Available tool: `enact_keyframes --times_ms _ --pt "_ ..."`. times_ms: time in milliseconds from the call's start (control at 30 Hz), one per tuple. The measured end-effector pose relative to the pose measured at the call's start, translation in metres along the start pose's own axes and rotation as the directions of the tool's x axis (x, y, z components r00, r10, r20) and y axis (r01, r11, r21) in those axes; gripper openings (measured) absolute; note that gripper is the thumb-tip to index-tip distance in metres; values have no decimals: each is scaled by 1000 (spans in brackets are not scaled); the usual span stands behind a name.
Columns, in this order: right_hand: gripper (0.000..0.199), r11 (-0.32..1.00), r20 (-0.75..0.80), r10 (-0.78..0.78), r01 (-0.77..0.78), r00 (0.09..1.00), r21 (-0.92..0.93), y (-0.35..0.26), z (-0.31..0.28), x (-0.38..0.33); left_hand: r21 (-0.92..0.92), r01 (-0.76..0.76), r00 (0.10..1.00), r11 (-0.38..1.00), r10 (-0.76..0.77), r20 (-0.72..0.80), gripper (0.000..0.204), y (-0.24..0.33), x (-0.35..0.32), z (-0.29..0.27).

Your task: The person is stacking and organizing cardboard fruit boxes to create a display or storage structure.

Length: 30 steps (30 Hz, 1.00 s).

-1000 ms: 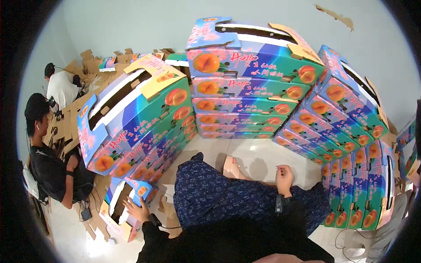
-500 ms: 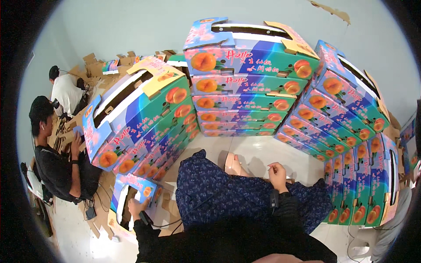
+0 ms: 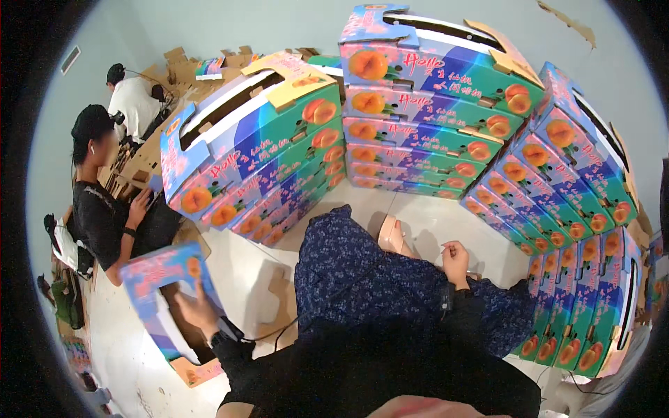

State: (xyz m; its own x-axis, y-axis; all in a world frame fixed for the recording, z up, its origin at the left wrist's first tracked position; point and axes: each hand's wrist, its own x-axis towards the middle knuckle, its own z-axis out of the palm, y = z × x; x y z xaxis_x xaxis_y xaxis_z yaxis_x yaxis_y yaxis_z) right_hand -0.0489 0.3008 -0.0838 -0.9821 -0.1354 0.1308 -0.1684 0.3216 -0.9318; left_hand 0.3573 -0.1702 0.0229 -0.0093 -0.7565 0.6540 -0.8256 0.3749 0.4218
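At the left, my left hand is closed on the right edge of the opening of a printed cardboard fruit box. The box is blue, pink and purple, with a dark opening in its top. It is tilted and slightly blurred, and seems to be off the floor. My fingers lie along its right side, partly blurred. Over my skirt, my right hand is loosely curled, with nothing seen in it.
Stacks of similar peach boxes curve around me: a left stack, a middle stack, a right stack and a near right stack. A seated person and another in white are at the left, near flattened cardboard.
The box in my left hand has been raised and turned. My view has shifted, so the stacks appear further right and higher. My right hand keeps its curled pose.
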Motion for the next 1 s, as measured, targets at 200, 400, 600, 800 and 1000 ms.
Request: enact_keyframes --times_ms 200,400,600,800,1000 --pt "8 992 44 37 -31 998 -126 2 2 0 -18 -70 870 997 52 -490 43 35 90 -89" --pt "8 992 56 87 -82 995 -92 8 4 0 -300 -498 863 813 434 -258 41 112 158 -168" --pt "9 988 97 14 1 995 -154 8 2 2 -303 -806 536 508 844 -14 38 266 220 -164" --pt "8 998 131 7 2 991 -66 -1 1 0 -536 -763 337 363 930 150 37 399 266 -104" --pt "13 992 136 -14 31 991 -121 -5 -2 0 -600 -655 370 459 888 274 46 451 286 -5"
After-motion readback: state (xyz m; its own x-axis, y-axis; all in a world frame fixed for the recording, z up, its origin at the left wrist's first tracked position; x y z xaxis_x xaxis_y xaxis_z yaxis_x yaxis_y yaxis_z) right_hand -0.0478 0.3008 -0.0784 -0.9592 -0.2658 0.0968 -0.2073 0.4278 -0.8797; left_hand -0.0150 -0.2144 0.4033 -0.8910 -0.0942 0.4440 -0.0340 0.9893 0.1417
